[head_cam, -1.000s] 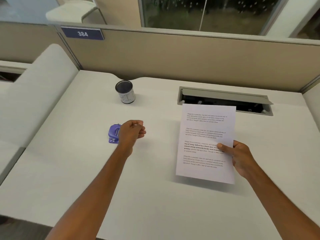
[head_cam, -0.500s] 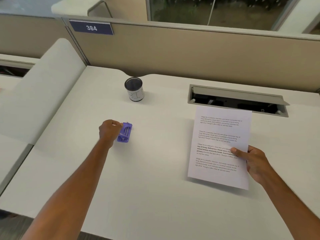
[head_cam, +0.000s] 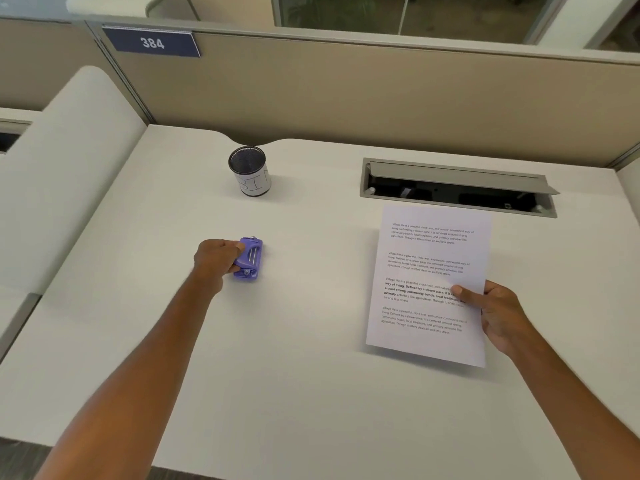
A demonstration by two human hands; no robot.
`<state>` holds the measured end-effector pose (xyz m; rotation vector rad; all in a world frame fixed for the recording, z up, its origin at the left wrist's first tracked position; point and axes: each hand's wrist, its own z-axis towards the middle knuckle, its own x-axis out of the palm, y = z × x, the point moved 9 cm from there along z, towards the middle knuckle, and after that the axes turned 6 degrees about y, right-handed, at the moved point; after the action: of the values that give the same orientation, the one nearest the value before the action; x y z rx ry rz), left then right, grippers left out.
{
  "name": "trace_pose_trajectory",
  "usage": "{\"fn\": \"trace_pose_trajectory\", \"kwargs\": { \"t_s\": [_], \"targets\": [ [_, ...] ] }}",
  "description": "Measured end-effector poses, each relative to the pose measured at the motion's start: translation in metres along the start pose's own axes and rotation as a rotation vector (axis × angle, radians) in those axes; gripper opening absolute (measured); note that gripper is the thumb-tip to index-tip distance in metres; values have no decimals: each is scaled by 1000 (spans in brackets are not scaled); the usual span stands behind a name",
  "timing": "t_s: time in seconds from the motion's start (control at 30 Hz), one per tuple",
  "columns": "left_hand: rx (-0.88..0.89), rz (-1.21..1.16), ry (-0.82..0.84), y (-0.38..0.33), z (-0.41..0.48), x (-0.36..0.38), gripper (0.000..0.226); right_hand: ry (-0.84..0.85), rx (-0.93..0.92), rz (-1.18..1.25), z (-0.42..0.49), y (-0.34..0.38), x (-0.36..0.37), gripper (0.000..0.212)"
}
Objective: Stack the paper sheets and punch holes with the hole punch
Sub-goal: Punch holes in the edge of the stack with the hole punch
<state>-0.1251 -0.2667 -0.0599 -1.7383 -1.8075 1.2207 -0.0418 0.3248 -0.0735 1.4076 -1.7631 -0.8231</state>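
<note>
A small purple hole punch (head_cam: pixel 250 258) with metal pins sits on the white desk (head_cam: pixel 304 375), left of centre. My left hand (head_cam: pixel 216 259) wraps its left side, thumb on top, fingers curled around it. The printed paper sheets (head_cam: pixel 429 271) hang just above the desk at the right, casting a shadow below. My right hand (head_cam: pixel 498 313) pinches their right edge, thumb on the printed face. How many sheets are in the stack cannot be told.
A black mesh cup (head_cam: pixel 250 171) with a white label stands at the back of the desk. An open cable tray (head_cam: pixel 457 188) is sunk into the desk behind the paper. A beige partition (head_cam: pixel 381 95) closes the far side; a padded divider (head_cam: pixel 65 174) is at left.
My left hand moved from over the hole punch to its left side and closed on it. The paper shifted slightly right and lower in view as the camera moved.
</note>
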Motion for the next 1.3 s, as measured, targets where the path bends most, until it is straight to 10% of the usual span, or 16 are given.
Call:
{"fn": "trace_pose_trajectory", "kwargs": {
  "t_s": [0.5, 1.3],
  "targets": [
    [59, -103, 341, -15, -83, 183, 8, -30, -9, 5, -19, 0, -37, 39],
    [-68, -90, 398, 13, -128, 297, 25, -14, 94, -18, -10, -22, -72, 34]
  ]
}}
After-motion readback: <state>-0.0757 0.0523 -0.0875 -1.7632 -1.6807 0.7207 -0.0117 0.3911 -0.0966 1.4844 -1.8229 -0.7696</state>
